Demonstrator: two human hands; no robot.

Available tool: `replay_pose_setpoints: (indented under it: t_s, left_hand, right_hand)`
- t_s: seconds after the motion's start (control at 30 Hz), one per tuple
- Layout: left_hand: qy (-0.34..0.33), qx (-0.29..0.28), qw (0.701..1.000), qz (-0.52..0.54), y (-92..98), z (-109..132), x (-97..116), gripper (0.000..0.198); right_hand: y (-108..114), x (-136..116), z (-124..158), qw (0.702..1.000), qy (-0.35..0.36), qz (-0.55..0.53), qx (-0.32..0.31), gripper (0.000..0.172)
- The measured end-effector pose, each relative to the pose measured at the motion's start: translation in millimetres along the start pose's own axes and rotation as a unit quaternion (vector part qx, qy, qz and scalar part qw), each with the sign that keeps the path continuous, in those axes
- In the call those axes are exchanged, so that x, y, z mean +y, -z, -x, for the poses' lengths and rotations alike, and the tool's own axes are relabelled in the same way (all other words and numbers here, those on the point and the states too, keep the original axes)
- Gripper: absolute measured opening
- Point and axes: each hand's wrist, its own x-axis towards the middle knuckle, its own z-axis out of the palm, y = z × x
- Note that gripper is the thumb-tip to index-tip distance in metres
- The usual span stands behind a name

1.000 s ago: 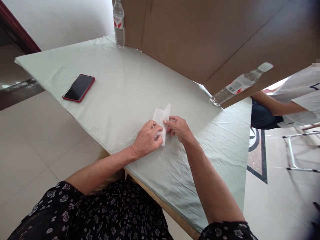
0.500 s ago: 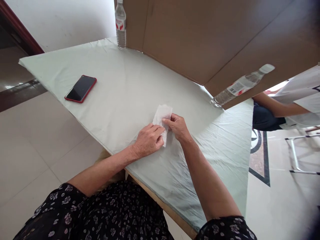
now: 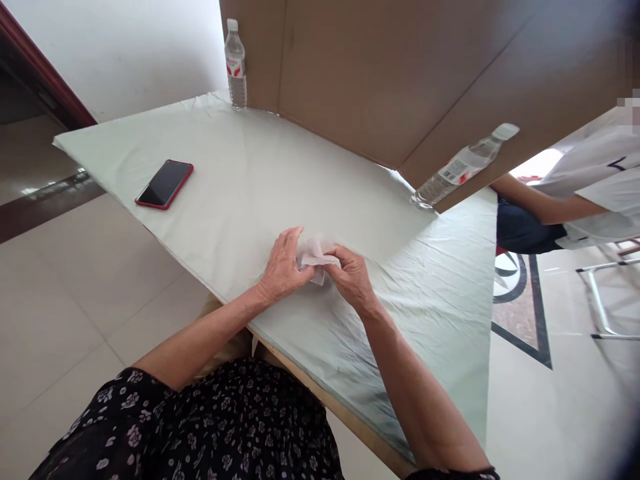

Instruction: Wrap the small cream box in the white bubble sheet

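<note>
A crumpled white tissue [image 3: 315, 253] is between my two hands, just above the pale green table cover. My right hand [image 3: 353, 277] pinches its right side between thumb and fingers. On its left side is my left hand [image 3: 285, 263], its fingers raised and the tissue's edge lying between them and the thumb. Part of the tissue is hidden behind the thumbs.
A phone in a red case [image 3: 165, 183] lies on the table cover [image 3: 240, 173] at the left. Behind stands a brown cardboard panel [image 3: 350, 80], with one water bottle [image 3: 236, 67] at its left and another bottle [image 3: 463, 167] at its right. A seated person's arm [image 3: 550, 203] shows beyond it.
The tissue has gone from a flat folded strip to a bunched shape. My left hand's fingers have lifted and spread from their curled grip. The view has shifted slightly.
</note>
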Motion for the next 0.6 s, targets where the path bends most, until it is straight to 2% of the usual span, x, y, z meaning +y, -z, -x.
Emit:
replay_pose_setpoints:
  t_s: [0.07,0.17,0.27,0.33,0.43,0.5,0.6]
  left_hand:
    - [-0.009,-0.057,0.998,0.031,5.5,-5,-2,0.067]
    - [-0.001,-0.12,0.988,0.093,13.8,-10,-2,0.041]
    - [0.022,-0.122,0.984,0.131,18.1,-11,-2,0.019]
    - [0.025,-0.123,0.983,0.133,20.4,-10,-2,0.012]
    - [0.005,-0.152,0.981,0.12,27.6,-8,-5,0.014]
    - [-0.029,-0.185,0.976,0.107,34.4,-6,-9,0.023]
    - [-0.088,-0.221,0.967,0.087,42.5,-4,-14,0.042]
  right_hand:
    - [1,0,5,1.0,0.015,0.004,-0.003,0.015]
    - [2,5,8,0.999,0.04,0.005,0.0,0.014]
    - [5,11,13,0.998,0.055,0.026,0.0,0.015]
    - [7,13,19,0.996,0.071,0.055,-0.004,0.018]
    - [9,18,29,0.985,0.124,0.119,-0.022,0.027]
    - [9,23,33,0.971,0.166,0.167,-0.029,0.039]
    - [5,30,32,0.962,0.182,0.204,-0.017,0.035]
